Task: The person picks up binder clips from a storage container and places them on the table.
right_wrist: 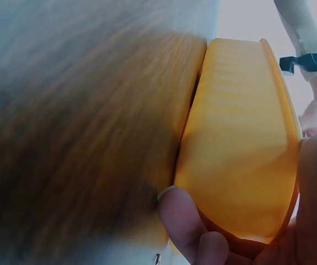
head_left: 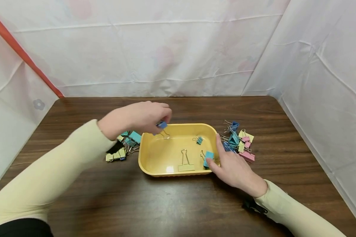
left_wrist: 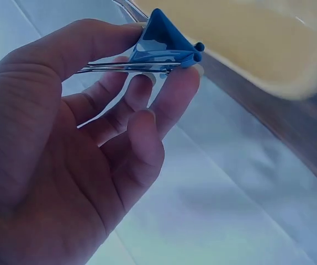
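Observation:
My left hand pinches a blue binder clip between thumb and fingertips, above the back left of a yellow tray. In the left wrist view the clip's triangular body and wire handles show side-on. At the tray's right end my right hand grips the wall, thumb over the rim beside a teal binder clip; in the right wrist view its fingers curl against the tray's outer side. Inside the tray also lie a pale yellow binder clip and a small teal one.
Left of the tray is a pile of teal and yellow binder clips, partly behind my left wrist. Another pile, of blue, teal, yellow and pink clips, lies to the right. White sheeting rises behind the brown table.

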The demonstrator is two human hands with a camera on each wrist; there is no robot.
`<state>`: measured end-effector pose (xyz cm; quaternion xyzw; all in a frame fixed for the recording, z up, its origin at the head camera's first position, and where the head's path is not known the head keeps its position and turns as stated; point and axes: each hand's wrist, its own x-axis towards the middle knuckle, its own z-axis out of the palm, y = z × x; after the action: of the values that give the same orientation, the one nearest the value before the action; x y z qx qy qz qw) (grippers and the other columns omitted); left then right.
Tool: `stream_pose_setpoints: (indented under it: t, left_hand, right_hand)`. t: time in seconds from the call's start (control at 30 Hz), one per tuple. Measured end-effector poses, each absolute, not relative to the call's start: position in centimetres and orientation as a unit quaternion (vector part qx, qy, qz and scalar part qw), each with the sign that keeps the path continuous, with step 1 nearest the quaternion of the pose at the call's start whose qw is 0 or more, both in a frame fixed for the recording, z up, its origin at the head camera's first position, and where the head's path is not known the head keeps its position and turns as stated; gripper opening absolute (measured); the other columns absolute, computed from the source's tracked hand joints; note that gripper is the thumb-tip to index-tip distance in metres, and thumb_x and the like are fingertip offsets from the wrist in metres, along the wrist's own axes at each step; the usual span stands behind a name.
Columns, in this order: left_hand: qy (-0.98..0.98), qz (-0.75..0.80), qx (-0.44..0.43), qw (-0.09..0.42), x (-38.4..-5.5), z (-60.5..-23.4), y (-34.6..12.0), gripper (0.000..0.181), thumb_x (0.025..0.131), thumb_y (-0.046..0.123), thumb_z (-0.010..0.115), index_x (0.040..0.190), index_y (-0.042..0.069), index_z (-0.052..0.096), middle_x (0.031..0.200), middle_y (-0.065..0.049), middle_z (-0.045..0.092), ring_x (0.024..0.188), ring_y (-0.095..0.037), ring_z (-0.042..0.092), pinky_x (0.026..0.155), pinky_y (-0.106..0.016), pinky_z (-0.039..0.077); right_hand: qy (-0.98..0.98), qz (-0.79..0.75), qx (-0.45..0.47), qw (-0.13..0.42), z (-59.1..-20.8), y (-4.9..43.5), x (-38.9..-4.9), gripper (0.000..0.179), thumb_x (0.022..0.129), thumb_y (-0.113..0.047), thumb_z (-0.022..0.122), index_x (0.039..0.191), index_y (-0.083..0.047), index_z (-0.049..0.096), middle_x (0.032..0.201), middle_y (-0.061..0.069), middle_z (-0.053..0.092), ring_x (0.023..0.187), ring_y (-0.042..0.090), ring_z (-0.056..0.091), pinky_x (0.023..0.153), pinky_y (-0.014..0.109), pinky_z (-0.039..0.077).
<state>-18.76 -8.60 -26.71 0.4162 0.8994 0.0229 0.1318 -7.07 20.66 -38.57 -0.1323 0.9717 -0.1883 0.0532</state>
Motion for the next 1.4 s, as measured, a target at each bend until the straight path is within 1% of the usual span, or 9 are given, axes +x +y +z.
stream_pose_setpoints:
  t: [0.07, 0.23, 0.4, 0.63, 0.8, 0.97, 1.2, 1.3, 1.4]
  left_hand:
    - [0.908, 0.024, 0.395, 0.137, -18.8, -26.7, -10.3, 0.011, 0.086, 0.014, 0.066, 0.092, 0.016, 0.058, 0.094, 0.001, 0.051, 0.071, -0.016, 0.052, 0.065, -0.033, 0.042]
    - [0.920, 0.017, 0.352, 0.172, -18.8, -27.2, -14.0, 0.011, 0.085, 0.013, 0.067, 0.090, 0.014, 0.057, 0.089, -0.002, 0.050, 0.069, -0.018, 0.047, 0.062, -0.034, 0.038]
    - [0.927, -0.006, 0.315, 0.201, -18.8, -28.3, -16.4, 0.013, 0.083, 0.009, 0.068, 0.093, 0.011, 0.059, 0.092, -0.004, 0.053, 0.070, -0.020, 0.048, 0.062, -0.036, 0.040]
    - [0.936, -0.016, 0.269, 0.228, -19.3, -29.5, -17.8, 0.019, 0.086, 0.011, 0.068, 0.104, 0.009, 0.061, 0.101, -0.006, 0.057, 0.075, -0.021, 0.051, 0.067, -0.039, 0.044]
    - [0.939, -0.024, 0.270, 0.214, -19.8, -29.0, -17.7, 0.024, 0.086, 0.019, 0.073, 0.105, 0.010, 0.061, 0.101, -0.006, 0.057, 0.078, -0.022, 0.054, 0.068, -0.042, 0.045]
    - [0.937, -0.009, 0.295, 0.188, -19.8, -28.0, -16.2, 0.015, 0.089, 0.020, 0.069, 0.099, 0.013, 0.059, 0.097, -0.004, 0.057, 0.078, -0.021, 0.054, 0.069, -0.042, 0.046]
    - [0.913, 0.005, 0.372, 0.168, -20.0, -27.6, -10.8, 0.013, 0.093, 0.020, 0.063, 0.105, 0.015, 0.061, 0.095, -0.002, 0.056, 0.078, -0.019, 0.055, 0.072, -0.040, 0.045]
    - [0.898, -0.001, 0.413, 0.154, -20.0, -27.8, -7.6, 0.017, 0.094, 0.020, 0.062, 0.110, 0.015, 0.061, 0.102, 0.000, 0.058, 0.084, -0.019, 0.057, 0.076, -0.040, 0.047]
    - [0.879, -0.010, 0.455, 0.140, -19.7, -28.4, -4.4, 0.024, 0.094, 0.020, 0.062, 0.117, 0.014, 0.062, 0.114, -0.001, 0.059, 0.093, -0.020, 0.059, 0.082, -0.042, 0.049]
  right_hand:
    - [0.972, -0.187, -0.132, 0.054, -38.6, 20.7, -7.1, 0.091, 0.098, -0.051, 0.050, 0.159, -0.002, 0.003, 0.052, 0.000, 0.044, 0.047, 0.014, 0.043, 0.043, 0.032, 0.033]
    - [0.973, -0.185, -0.129, 0.055, -38.6, 20.8, -7.1, 0.091, 0.098, -0.052, 0.050, 0.159, -0.003, 0.003, 0.052, 0.000, 0.044, 0.047, 0.014, 0.043, 0.043, 0.032, 0.033]
    - [0.972, -0.187, -0.131, 0.052, -38.7, 20.8, -7.1, 0.091, 0.098, -0.052, 0.049, 0.159, -0.002, 0.004, 0.052, 0.000, 0.044, 0.048, 0.014, 0.043, 0.044, 0.032, 0.034]
    - [0.973, -0.184, -0.129, 0.055, -38.7, 20.8, -7.1, 0.090, 0.098, -0.051, 0.049, 0.159, -0.003, 0.003, 0.052, 0.001, 0.044, 0.048, 0.014, 0.044, 0.045, 0.032, 0.035]
    - [0.973, -0.182, -0.131, 0.054, -38.7, 20.8, -7.1, 0.090, 0.098, -0.051, 0.049, 0.159, -0.003, 0.003, 0.052, 0.000, 0.044, 0.048, 0.014, 0.044, 0.045, 0.032, 0.035]
    - [0.973, -0.183, -0.132, 0.051, -38.6, 20.9, -7.1, 0.090, 0.098, -0.051, 0.049, 0.159, -0.002, 0.004, 0.052, 0.000, 0.044, 0.048, 0.014, 0.044, 0.045, 0.032, 0.035]
    - [0.973, -0.184, -0.129, 0.058, -38.6, 20.9, -7.0, 0.091, 0.098, -0.051, 0.050, 0.159, -0.003, 0.003, 0.052, 0.000, 0.044, 0.048, 0.014, 0.044, 0.044, 0.032, 0.033]
    - [0.973, -0.183, -0.129, 0.058, -38.6, 20.9, -7.2, 0.091, 0.098, -0.051, 0.050, 0.159, -0.003, 0.003, 0.052, 0.000, 0.044, 0.048, 0.014, 0.044, 0.043, 0.032, 0.033]
    - [0.973, -0.185, -0.126, 0.061, -38.5, 20.9, -7.4, 0.091, 0.098, -0.052, 0.050, 0.159, -0.003, 0.003, 0.053, 0.000, 0.044, 0.047, 0.014, 0.044, 0.043, 0.032, 0.033]
